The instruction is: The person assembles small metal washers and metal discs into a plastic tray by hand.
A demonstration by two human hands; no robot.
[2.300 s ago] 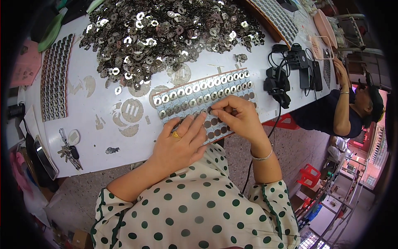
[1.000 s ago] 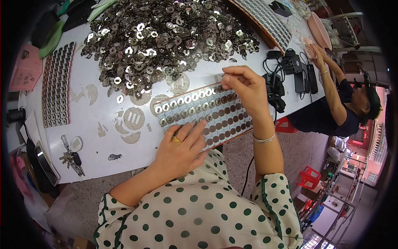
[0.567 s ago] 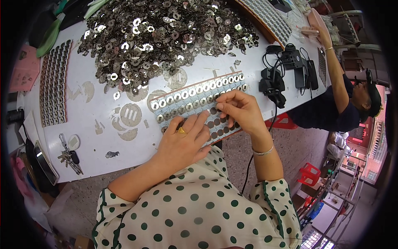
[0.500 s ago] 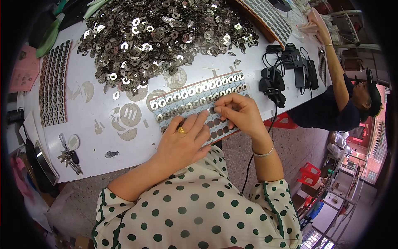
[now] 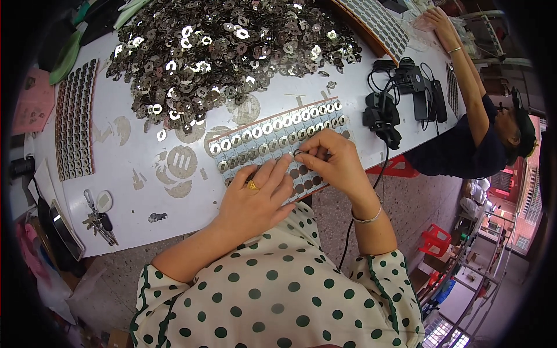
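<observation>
A rectangular panel [image 5: 261, 137] lies at the table's near edge, its pale blue face carrying rows of round spots. Along the far rows sit shiny metal clips with cut-out centres, while several near spots show plain dark discs [image 5: 299, 188]. My left hand [image 5: 259, 194], a gold ring on one finger, rests over the panel's near side with its fingers stretched out. Just right of its fingertips, my right hand [image 5: 335, 159] pinches a small metal clip [image 5: 298, 153] between thumb and forefinger, down at a middle row. The fingers partly hide this clip.
A big heap of loose metal clips [image 5: 226, 52] covers the far table. A filled panel [image 5: 77, 119] lies left, another stack [image 5: 377, 26] far right. Black adapters and cables [image 5: 383, 110] sit right, keys [image 5: 100, 220] near left. A co-worker [image 5: 473, 136] reaches in at right.
My right hand has shifted slightly left and the clip shows at its fingertips, close to my left fingers. My left hand stays nearly still. The co-worker's arms have moved.
</observation>
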